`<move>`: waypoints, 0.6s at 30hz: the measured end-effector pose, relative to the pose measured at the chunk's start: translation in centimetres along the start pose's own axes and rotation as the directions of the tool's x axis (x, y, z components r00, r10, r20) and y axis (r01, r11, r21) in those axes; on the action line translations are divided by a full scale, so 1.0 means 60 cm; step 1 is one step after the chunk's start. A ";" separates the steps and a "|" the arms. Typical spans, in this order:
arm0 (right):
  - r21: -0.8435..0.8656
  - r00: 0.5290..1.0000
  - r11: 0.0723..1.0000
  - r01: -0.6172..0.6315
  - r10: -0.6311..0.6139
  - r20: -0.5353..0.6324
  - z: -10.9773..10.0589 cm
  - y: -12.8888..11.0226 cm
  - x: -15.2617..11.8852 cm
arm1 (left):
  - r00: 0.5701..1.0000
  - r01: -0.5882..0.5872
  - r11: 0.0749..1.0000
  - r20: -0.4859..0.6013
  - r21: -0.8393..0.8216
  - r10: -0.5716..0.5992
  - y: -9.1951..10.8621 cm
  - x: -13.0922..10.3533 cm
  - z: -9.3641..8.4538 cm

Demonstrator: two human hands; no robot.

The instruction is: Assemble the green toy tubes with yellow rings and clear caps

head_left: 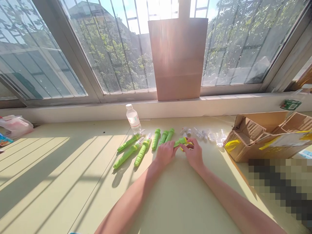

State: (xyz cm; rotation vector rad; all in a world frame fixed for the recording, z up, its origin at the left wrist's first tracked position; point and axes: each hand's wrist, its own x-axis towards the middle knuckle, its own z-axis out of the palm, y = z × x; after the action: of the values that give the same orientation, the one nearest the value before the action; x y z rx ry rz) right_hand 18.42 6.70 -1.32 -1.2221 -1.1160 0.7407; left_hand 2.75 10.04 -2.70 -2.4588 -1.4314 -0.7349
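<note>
My left hand (166, 152) is closed around a green ribbed tube (179, 142), whose far end points right. At that end the fingers of my right hand (194, 152) pinch at something yellow, perhaps a ring or strip; its exact shape is too small to tell. Just behind my left hand lie several similar tubes, among them one green tube (156, 139) on its own. Further left, more of them, such as this green tube with a clear tip (143, 150), lie slanted on the table. Small clear plastic caps (204, 135) are scattered beyond my right hand.
A water bottle (133, 119) stands behind the tubes. At right is an open cardboard box (268, 139) with yellow tape. A cardboard sheet (179, 61) leans against the window. A plastic bag (17, 126) lies at the far left of the table (60, 195).
</note>
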 end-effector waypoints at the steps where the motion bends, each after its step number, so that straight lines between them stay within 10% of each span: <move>1: 0.011 1.000 1.000 -0.005 0.005 -0.006 0.001 0.002 0.001 | 1.000 0.000 1.000 -0.004 0.004 0.000 0.000 0.001 0.000; 18: -0.008 0.998 0.999 -0.040 0.039 -0.045 -0.006 0.000 0.005 | 0.996 -0.074 0.995 -0.042 0.068 0.077 0.005 -0.001 -0.002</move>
State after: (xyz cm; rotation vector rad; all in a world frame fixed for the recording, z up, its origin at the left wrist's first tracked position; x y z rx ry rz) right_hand 18.85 6.86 -1.23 -1.2655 -1.0619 0.7356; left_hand 2.93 9.80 -2.59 -2.4158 -1.3177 -0.7101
